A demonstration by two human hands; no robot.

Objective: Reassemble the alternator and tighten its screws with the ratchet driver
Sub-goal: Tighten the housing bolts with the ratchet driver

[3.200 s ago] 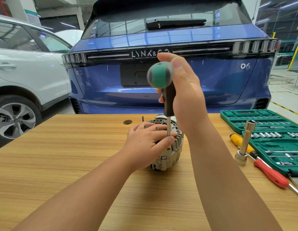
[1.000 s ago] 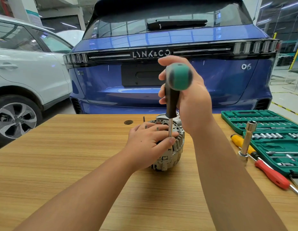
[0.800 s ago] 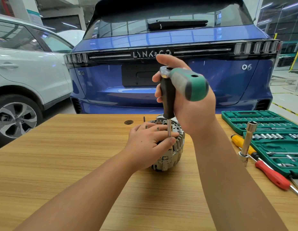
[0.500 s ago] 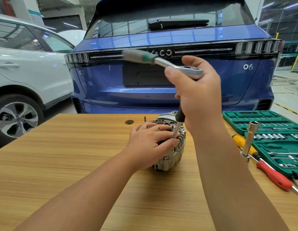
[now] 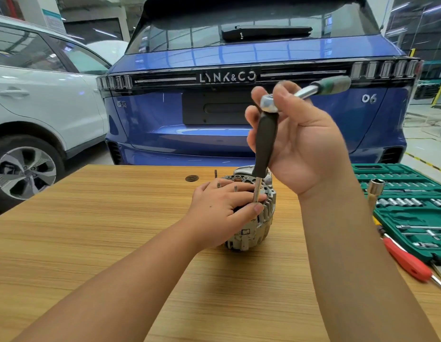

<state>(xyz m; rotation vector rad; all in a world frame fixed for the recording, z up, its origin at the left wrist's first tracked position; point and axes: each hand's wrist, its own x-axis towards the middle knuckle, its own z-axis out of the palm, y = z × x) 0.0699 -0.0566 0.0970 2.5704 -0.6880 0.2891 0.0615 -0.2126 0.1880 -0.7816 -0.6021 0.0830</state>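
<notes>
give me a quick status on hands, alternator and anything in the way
Left hand grips alternator on table. Right hand holds ratchet driver upright, shaft down at the housing. Nothing blocking; socket set off to the right.

A wooden desk (image 5: pixel 96 243) carries an open green socket case (image 5: pixel 412 215) at its right edge, with a red-handled screwdriver (image 5: pixel 404 260) lying just near of it. A dark round disc (image 5: pixel 192 178) sits near the far edge. Beyond stand a blue car (image 5: pixel 239 114) and, far left, a white car (image 5: pixel 41 99).
</notes>
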